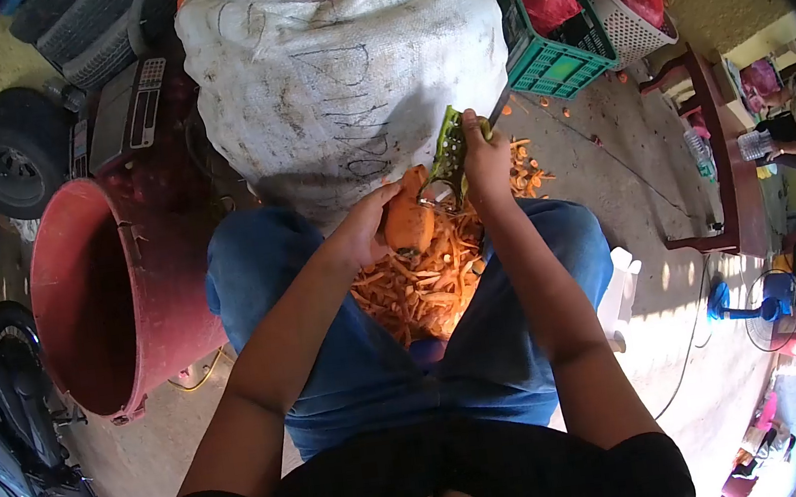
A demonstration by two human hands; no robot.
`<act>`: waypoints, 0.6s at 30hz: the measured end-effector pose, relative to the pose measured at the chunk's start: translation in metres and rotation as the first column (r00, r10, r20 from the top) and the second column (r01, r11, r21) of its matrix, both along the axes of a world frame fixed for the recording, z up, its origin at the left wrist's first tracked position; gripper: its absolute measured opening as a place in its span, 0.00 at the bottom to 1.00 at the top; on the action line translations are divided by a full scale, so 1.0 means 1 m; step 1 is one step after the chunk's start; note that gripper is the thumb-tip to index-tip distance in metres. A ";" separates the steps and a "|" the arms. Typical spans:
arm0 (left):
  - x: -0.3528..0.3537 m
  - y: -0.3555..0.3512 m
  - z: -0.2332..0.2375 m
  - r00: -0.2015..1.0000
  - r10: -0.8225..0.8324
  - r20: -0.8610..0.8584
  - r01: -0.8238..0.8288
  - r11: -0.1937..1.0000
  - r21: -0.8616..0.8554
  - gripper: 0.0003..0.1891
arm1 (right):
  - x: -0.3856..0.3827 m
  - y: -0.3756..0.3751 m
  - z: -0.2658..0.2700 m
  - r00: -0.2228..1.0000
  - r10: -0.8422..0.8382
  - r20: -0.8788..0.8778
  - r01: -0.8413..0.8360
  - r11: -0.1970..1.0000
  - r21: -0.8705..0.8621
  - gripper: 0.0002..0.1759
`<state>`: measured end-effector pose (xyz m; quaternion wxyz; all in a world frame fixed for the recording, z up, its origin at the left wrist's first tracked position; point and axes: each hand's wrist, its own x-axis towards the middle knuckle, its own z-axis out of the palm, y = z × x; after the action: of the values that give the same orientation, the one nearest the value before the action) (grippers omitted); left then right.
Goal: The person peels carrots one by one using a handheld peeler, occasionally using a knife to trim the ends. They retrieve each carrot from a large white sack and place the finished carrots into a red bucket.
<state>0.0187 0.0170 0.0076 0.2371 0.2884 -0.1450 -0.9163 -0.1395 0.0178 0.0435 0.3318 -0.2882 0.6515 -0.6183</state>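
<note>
My left hand [369, 227] is wrapped round a thick carrot [409, 219], held upright between my knees with its narrow dark end down. In my right hand [489, 168] is a green peeler [451, 151] with holes in its body. The peeler's metal blade sits right at the carrot's right side. Below both hands lies a heap of orange carrot peelings [423, 290], which spreads on behind my right wrist. A large white woven sack [347, 76] with handwriting on it stands just in front, carrots showing at its open top.
To the left, a big red tub [129, 281] lies tipped beside my knee, near a scale [128, 113] and a wheel [19, 156]. A green crate [554, 60] and white basket [626, 17] stand front right. Further right are a wooden bench [720, 159], a fan [768, 307] and other people.
</note>
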 end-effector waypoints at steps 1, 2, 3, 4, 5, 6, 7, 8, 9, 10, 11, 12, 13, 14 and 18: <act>-0.001 0.001 0.002 1.000 -0.002 0.003 0.002 1.000 0.002 0.18 | 0.002 0.002 0.004 0.998 0.026 0.061 -0.026 1.000 -0.006 0.17; -0.003 0.002 0.005 0.998 -0.023 0.055 0.025 0.999 -0.028 0.17 | 0.005 0.003 0.005 0.991 0.056 0.121 -0.054 0.998 -0.014 0.16; -0.003 0.002 0.010 0.993 -0.042 0.107 0.048 0.997 -0.058 0.17 | 0.008 0.003 0.005 0.991 0.057 0.122 -0.056 0.998 -0.013 0.16; -0.003 0.003 0.016 0.993 -0.042 0.108 0.048 0.997 -0.056 0.17 | 0.011 0.005 0.004 0.987 0.088 0.132 -0.085 0.996 -0.032 0.17; -0.003 0.003 0.022 0.997 -0.049 0.067 0.050 0.998 -0.023 0.16 | 0.014 0.007 0.003 0.983 0.116 0.142 -0.110 0.993 -0.051 0.19; -0.003 0.002 0.024 0.998 -0.057 0.026 0.056 0.998 0.009 0.16 | 0.018 0.009 0.002 0.980 0.132 0.152 -0.131 0.991 -0.015 0.19; -0.003 0.001 0.016 0.998 -0.062 0.028 0.062 0.998 0.009 0.16 | 0.021 0.012 0.003 0.980 0.174 0.099 -0.174 0.985 -0.007 0.19; -0.003 -0.001 0.001 0.999 -0.026 -0.038 0.026 1.000 0.007 0.16 | 0.026 0.014 0.006 0.976 0.203 0.074 -0.201 0.979 -0.035 0.19; -0.003 -0.001 -0.001 0.994 0.011 -0.105 -0.010 1.000 0.008 0.16 | 0.030 0.015 0.007 0.971 0.232 0.049 -0.229 0.971 -0.062 0.19; -0.003 0.000 -0.003 0.995 0.010 -0.103 -0.010 1.000 0.009 0.16 | 0.033 0.014 0.003 0.971 0.232 0.051 -0.228 0.972 -0.062 0.19; -0.003 0.002 -0.004 0.994 0.036 -0.105 -0.033 0.999 0.028 0.16 | 0.035 0.014 -0.005 0.967 0.249 -0.052 -0.253 0.965 -0.071 0.19; -0.003 0.003 -0.002 0.992 0.062 -0.107 -0.057 0.997 0.048 0.16 | 0.037 0.014 -0.006 0.952 0.264 -0.154 -0.277 0.958 -0.076 0.19; -0.003 0.003 -0.004 0.992 0.061 -0.107 -0.056 0.997 0.050 0.16 | 0.038 0.015 -0.005 0.952 0.263 -0.154 -0.277 0.958 -0.075 0.19; -0.003 0.003 -0.006 0.996 0.049 -0.078 -0.044 0.997 0.058 0.16 | 0.038 0.016 -0.003 0.952 0.230 -0.203 -0.249 0.965 -0.077 0.18; -0.002 0.004 0.000 0.998 -0.052 0.030 0.051 0.998 0.035 0.17 | 0.036 0.016 0.002 0.943 0.136 -0.304 -0.158 0.986 -0.048 0.18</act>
<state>0.0169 0.0208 0.0075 0.2063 0.3029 -0.1403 -0.9198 -0.1030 0.0334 0.0456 0.2640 -0.4382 0.6483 -0.5638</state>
